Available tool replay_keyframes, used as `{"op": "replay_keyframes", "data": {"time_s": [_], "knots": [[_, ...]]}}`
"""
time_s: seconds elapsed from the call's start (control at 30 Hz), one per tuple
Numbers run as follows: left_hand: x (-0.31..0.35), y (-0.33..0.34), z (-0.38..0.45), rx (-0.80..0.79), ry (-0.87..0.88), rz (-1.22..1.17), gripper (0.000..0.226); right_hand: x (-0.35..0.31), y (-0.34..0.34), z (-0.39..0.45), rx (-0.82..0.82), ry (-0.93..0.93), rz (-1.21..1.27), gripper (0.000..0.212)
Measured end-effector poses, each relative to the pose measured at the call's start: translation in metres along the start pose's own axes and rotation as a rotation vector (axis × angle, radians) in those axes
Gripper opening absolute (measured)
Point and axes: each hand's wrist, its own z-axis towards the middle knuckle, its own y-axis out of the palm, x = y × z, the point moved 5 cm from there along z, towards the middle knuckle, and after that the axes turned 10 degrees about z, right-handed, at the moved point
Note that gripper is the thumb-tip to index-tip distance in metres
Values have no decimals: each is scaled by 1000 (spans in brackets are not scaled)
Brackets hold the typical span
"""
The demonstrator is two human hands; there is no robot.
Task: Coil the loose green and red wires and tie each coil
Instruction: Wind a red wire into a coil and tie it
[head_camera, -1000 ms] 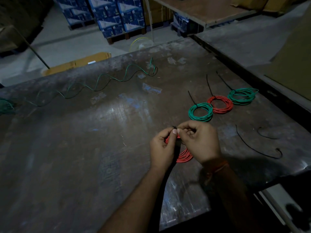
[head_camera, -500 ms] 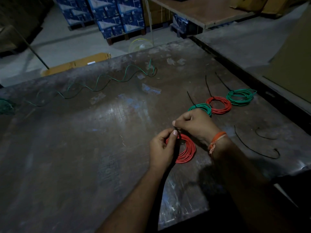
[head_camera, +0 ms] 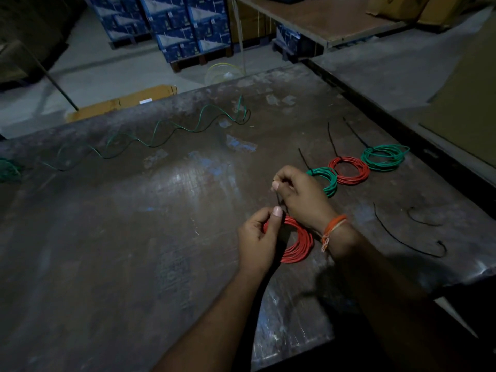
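A red wire coil [head_camera: 298,245] lies on the dark table [head_camera: 134,251] in front of me. My left hand [head_camera: 257,237] grips its left side between thumb and fingers. My right hand [head_camera: 300,197] is just above it and pinches the thin black cable tie [head_camera: 277,198] that runs up from the coil. To the right lie three tied coils in a row: green [head_camera: 328,181], red [head_camera: 349,170], green [head_camera: 383,157], each with a black tie tail pointing away. A loose green wire [head_camera: 161,135] waves across the far left of the table.
Two loose black cable ties [head_camera: 402,237] [head_camera: 422,218] lie at the right near the table's edge. A green tangle [head_camera: 9,171] sits at the far left edge. Blue boxes [head_camera: 185,25] on pallets and a flat cardboard box [head_camera: 120,103] are on the floor beyond.
My right hand has moved up and away from my left hand, drawing the black tie's tail out. The red coil, hidden under my hands before, now shows on the table.
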Motion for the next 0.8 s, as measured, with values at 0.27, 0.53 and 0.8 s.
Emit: {"op": "replay_keyframes", "data": {"time_s": [0.27, 0.53, 0.8], "knots": [[-2, 1, 2, -1, 7, 57, 18, -16, -2, -5, 111, -105, 109, 12], [-8, 3, 5, -20, -25, 5, 29, -26, 4, -6, 277, -142, 146, 13], [-14, -5, 45, 93, -161, 105, 35, -8, -18, -31, 213, -177, -177, 19]]}}
